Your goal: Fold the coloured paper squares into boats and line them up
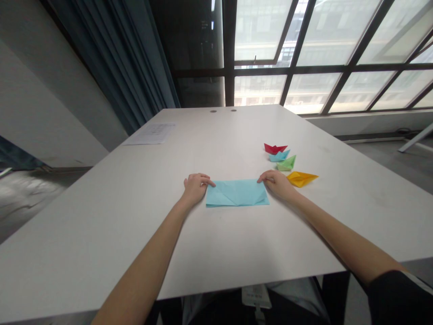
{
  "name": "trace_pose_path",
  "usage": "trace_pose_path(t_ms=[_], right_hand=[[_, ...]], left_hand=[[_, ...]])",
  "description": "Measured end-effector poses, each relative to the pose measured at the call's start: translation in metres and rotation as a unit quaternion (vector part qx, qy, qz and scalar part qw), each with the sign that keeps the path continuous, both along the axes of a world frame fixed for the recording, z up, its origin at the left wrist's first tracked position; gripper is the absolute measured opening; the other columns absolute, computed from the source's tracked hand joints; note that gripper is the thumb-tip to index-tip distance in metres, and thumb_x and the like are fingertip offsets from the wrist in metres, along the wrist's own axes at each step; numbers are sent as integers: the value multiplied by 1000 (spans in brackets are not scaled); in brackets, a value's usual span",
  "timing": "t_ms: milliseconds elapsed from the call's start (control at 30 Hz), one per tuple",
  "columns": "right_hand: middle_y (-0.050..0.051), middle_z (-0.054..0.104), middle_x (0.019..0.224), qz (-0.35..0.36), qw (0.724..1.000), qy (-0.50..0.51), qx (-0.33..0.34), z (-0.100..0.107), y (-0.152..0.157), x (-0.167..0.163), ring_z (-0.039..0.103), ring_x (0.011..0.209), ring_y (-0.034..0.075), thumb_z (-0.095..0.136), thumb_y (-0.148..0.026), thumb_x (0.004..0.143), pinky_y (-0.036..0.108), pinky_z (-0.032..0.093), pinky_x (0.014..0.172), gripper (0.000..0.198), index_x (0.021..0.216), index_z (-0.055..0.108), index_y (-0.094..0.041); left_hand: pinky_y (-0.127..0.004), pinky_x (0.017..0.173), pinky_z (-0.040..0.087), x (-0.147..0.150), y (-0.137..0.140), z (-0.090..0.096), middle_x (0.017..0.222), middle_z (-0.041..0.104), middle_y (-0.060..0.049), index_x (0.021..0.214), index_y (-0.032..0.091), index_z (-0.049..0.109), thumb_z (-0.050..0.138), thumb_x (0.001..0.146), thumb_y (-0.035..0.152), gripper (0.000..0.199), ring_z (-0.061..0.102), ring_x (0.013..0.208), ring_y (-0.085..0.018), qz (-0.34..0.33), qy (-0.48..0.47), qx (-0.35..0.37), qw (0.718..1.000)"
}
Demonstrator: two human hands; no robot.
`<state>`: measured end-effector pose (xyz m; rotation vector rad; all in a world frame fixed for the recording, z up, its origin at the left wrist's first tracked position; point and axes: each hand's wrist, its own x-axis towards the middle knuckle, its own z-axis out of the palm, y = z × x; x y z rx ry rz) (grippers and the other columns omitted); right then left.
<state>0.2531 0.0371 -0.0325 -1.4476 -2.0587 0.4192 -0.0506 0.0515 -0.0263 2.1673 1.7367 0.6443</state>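
Note:
A light blue sheet of paper, folded into a wide rectangle with diagonal creases, lies on the white table in front of me. My left hand is at its upper left corner, the fingers closed on the edge. At the upper right corner, my right hand has its thumb and fingers closed on the paper too. Just beyond the right hand sits a yellow paper boat. Behind that are a green paper boat, a blue paper boat and a red paper boat.
A printed sheet rests at the far left of the white table. Two round holes are near the table's far edge. Windows and a dark blue curtain stand behind it. A badge hangs below the near edge.

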Motion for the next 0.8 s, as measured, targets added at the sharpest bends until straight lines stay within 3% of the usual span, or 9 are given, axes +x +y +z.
trace_pose_path(t_ms=[233,400,567,800], right_hand=[[5,66,96,20,998,-35,44,9,-6,-8,56,93,20,41,-11,79,36,41,87,29,88,67,-20],[7,63,107,100,991,-58,61,19,-15,-17,53,103,22,43,-29,86,39,39,92,29,106,61,-20],[10,45,134,169,974,-151,3,7,-21,-21,40,123,25,38,-33,88,47,31,101,43,129,45,-21],[7,19,147,174,959,-203,-92,1,-25,-18,15,135,26,29,-37,91,61,12,103,50,140,19,-31]], left_hand=[[-52,100,23,17,-13,12,104,63,-1,81,28,69,41,78,16,31,45,107,-24,-29,48,49,997],[-41,100,29,38,-29,16,111,61,-6,103,21,63,39,86,28,30,47,108,-21,-185,95,95,974],[-40,105,25,52,-39,1,140,35,-13,132,13,39,32,89,38,50,31,129,-24,-218,153,46,963],[-51,106,16,50,-40,-5,148,16,-6,140,22,21,22,88,50,59,13,136,-27,-199,197,-29,960]])
